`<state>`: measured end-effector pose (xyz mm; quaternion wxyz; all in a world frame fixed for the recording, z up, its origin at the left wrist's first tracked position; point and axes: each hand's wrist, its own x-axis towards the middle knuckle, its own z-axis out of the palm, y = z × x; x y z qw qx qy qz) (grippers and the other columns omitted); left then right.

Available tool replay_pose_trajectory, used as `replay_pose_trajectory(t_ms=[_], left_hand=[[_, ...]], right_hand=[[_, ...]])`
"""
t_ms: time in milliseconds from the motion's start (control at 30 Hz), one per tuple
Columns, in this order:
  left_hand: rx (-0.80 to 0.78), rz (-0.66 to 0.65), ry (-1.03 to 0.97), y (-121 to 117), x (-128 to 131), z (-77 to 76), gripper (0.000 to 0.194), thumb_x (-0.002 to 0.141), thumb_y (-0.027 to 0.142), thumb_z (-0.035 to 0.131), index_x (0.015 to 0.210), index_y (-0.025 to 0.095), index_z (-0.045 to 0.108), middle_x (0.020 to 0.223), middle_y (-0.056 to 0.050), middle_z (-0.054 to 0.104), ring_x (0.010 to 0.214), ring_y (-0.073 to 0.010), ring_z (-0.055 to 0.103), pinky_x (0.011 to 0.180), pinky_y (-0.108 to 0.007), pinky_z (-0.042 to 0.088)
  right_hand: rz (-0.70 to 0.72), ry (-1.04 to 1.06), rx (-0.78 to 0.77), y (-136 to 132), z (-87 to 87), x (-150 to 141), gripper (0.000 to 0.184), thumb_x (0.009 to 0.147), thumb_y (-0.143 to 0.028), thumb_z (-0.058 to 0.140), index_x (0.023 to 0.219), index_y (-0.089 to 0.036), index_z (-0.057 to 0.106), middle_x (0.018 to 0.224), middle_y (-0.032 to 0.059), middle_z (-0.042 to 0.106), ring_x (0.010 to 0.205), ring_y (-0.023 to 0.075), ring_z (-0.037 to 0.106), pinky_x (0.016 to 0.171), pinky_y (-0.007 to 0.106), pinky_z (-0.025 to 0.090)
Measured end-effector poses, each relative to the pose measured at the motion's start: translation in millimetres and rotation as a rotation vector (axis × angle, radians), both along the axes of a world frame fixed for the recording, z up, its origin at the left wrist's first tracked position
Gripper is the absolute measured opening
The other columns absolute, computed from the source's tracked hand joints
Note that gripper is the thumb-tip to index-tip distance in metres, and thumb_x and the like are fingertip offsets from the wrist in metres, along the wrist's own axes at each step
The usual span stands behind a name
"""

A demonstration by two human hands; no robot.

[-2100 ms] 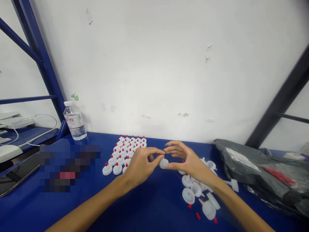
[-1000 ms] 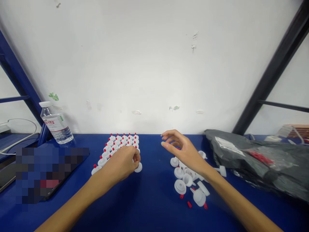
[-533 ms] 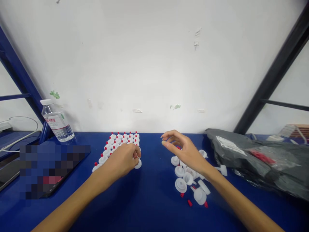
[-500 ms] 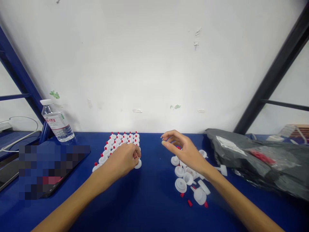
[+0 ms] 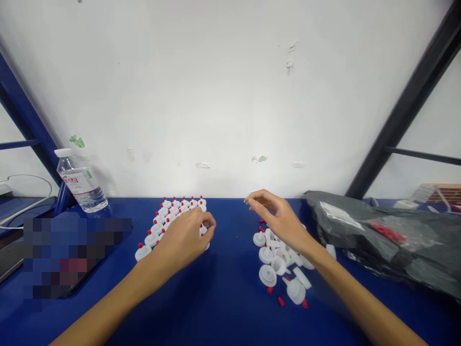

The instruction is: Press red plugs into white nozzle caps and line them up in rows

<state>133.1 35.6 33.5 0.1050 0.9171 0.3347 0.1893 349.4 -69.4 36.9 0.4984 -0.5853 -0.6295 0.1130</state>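
Rows of white caps with red tips (image 5: 173, 211) stand on the blue table (image 5: 223, 302) near the wall. My left hand (image 5: 183, 238) lies over the near right corner of these rows, its fingers curled down and pinched on a white cap (image 5: 203, 230). My right hand (image 5: 279, 218) hovers above a loose pile of white caps (image 5: 273, 264), fingers apart, holding nothing. A few loose red tips (image 5: 281, 301) lie by the pile's near edge.
A water bottle (image 5: 81, 182) stands at the back left beside a blue frame post. A black plastic bag (image 5: 389, 240) fills the right side under a dark slanted post (image 5: 406, 105). A blurred flat object (image 5: 72, 250) lies at the left. A white wall closes the back.
Both hands met over one cap at the centre, then parted. My left hand carried the cap to the rows' near right corner and stays there. My right hand drifted back over the loose pile.
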Motion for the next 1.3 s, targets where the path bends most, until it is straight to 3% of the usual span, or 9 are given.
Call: replay_pose_trajectory(t_ms=[100,200,300,400,767,900,967,1067,1300], left_hand=[[0.051,-0.133,-0.085,-19,9,-6.6,0.019,0.092,0.024,0.048,0.092,0.022,0.067,0.085,-0.002,0.067,0.075,-0.0172,0.061,0.070,-0.029,0.042],[0.045,-0.293,0.000,-40,17,-26.5,0.019,0.094,0.022,0.045,0.089,0.021,0.063,0.083,-0.001,0.065,0.071,-0.0155,0.060,0.065,-0.028,0.040],[0.021,-0.373,0.098,-53,22,-47.3,0.014,0.093,0.022,0.046,0.087,0.022,0.059,0.081,0.000,0.065,0.069,-0.0161,0.061,0.060,-0.028,0.037],[-0.005,-0.371,0.090,-56,24,-57.6,0.009,0.092,0.022,0.047,0.088,0.024,0.055,0.080,0.002,0.065,0.068,-0.0157,0.061,0.059,-0.028,0.036],[-0.004,-0.371,0.086,-56,24,-56.2,0.008,0.093,0.022,0.046,0.090,0.024,0.053,0.083,0.001,0.066,0.072,-0.0166,0.062,0.061,-0.028,0.038],[0.000,-0.368,0.091,-56,24,-56.3,0.007,0.093,0.022,0.046,0.090,0.024,0.052,0.083,0.001,0.066,0.072,-0.0169,0.063,0.061,-0.029,0.038],[-0.002,-0.371,0.091,-56,23,-56.4,0.008,0.093,0.022,0.046,0.089,0.024,0.052,0.083,0.001,0.066,0.072,-0.0166,0.062,0.060,-0.029,0.038],[-0.002,-0.375,0.086,-56,23,-57.1,0.008,0.093,0.022,0.046,0.089,0.024,0.052,0.081,0.002,0.065,0.071,-0.0162,0.062,0.060,-0.029,0.037],[-0.028,-0.369,0.079,-55,25,-56.4,0.008,0.093,0.022,0.046,0.088,0.024,0.053,0.080,0.002,0.065,0.068,-0.0151,0.060,0.060,-0.028,0.037]], right_hand=[[-0.107,-0.151,0.049,3,-3.4,11,0.024,0.100,-0.036,0.045,0.098,-0.024,0.065,0.103,0.0048,0.071,0.093,0.0223,0.065,0.080,0.035,0.050],[-0.212,-0.420,0.050,6,-9.5,26,0.021,0.099,-0.031,0.046,0.096,-0.023,0.065,0.095,0.0054,0.071,0.090,0.0230,0.064,0.083,0.037,0.046],[-0.230,-0.624,-0.103,8,-17.0,40,0.021,0.098,-0.030,0.048,0.090,-0.023,0.066,0.086,0.0044,0.071,0.085,0.0237,0.063,0.078,0.036,0.043],[-0.230,-0.704,-0.235,10,-23.3,48,0.023,0.097,-0.029,0.048,0.088,-0.022,0.068,0.081,0.0040,0.072,0.081,0.0236,0.063,0.072,0.034,0.041],[-0.150,-0.653,-0.270,7,-16.3,35,0.030,0.099,-0.037,0.046,0.087,-0.024,0.071,0.070,0.0029,0.072,0.070,0.0229,0.067,0.069,0.033,0.043],[-0.071,-0.563,-0.261,1,-10.0,36,0.025,0.092,-0.045,0.058,0.088,-0.026,0.073,0.062,-0.0005,0.072,0.062,0.0223,0.067,0.081,0.037,0.046],[-0.038,-0.524,-0.281,-1,-8.4,38,0.023,0.087,-0.047,0.064,0.086,-0.027,0.073,0.068,-0.0007,0.074,0.060,0.0212,0.067,0.077,0.036,0.048],[0.010,-0.526,-0.326,-1,-10.5,40,0.021,0.084,-0.046,0.068,0.079,-0.027,0.073,0.074,0.0003,0.076,0.062,0.0212,0.067,0.067,0.034,0.047],[0.060,-0.542,-0.288,4,-18.4,41,0.020,0.088,-0.041,0.068,0.075,-0.026,0.073,0.071,0.0006,0.075,0.073,0.0228,0.069,0.072,0.033,0.048]])
